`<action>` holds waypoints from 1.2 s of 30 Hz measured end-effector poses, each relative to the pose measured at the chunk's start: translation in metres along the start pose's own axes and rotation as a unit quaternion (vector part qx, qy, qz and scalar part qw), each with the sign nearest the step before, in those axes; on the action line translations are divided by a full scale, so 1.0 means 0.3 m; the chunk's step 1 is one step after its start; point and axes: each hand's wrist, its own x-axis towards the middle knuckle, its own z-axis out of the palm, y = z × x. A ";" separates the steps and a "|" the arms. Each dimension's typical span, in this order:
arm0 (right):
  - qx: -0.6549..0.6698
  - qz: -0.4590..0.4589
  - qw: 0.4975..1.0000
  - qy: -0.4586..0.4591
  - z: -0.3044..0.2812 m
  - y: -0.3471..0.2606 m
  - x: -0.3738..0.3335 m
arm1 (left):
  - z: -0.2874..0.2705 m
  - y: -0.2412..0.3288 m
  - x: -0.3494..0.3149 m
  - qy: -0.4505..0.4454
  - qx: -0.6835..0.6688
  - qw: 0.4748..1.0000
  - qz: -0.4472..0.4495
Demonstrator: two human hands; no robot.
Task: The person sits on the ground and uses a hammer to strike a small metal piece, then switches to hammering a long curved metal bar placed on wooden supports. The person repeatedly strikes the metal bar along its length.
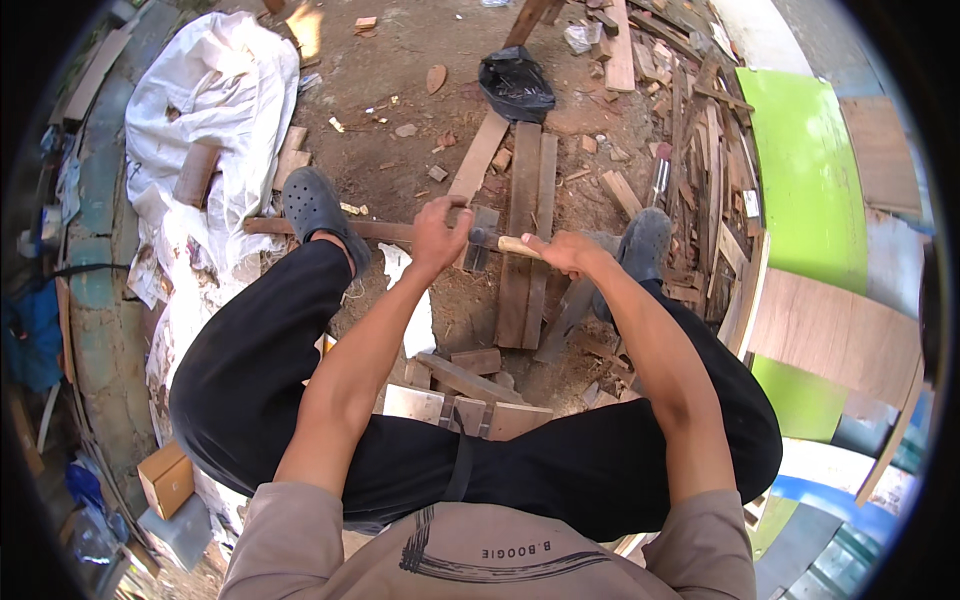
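My right hand [562,252] is closed round the light wooden handle of a hammer [518,245]. The hammer's dark metal head points left, close beside my left hand [438,236]. My left hand has its fingers bent together over the end of a narrow wooden strip [385,230]; what they pinch, if anything, is too small to make out. That strip runs left, past my left clog [318,208]. Under the hammer head lies a short greyish wooden block [482,222]. Long brown boards [523,190] lie on the ground just beyond the hammer.
A black plastic bag [516,86] sits at the boards' far end. White sacking [215,95] lies at far left, a small cardboard box [166,478] at lower left. Scrap wood [700,180] and a green panel [805,170] line the right. Wood offcuts [470,380] lie between my legs.
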 end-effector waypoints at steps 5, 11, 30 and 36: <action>0.058 0.005 0.998 0.006 0.032 0.064 -0.061 | 0.192 0.211 0.000 -0.291 0.093 0.932 0.198; 0.017 -0.143 0.968 0.208 0.167 0.220 0.062 | 0.336 0.284 -0.003 -0.401 0.187 0.893 0.080; 0.138 0.027 0.990 -0.026 -0.005 0.047 -0.064 | 0.242 0.258 0.086 -0.453 0.115 0.881 0.074; 0.207 -0.017 0.978 0.019 0.047 0.085 -0.049 | 0.272 0.227 0.104 -0.487 0.158 0.855 0.077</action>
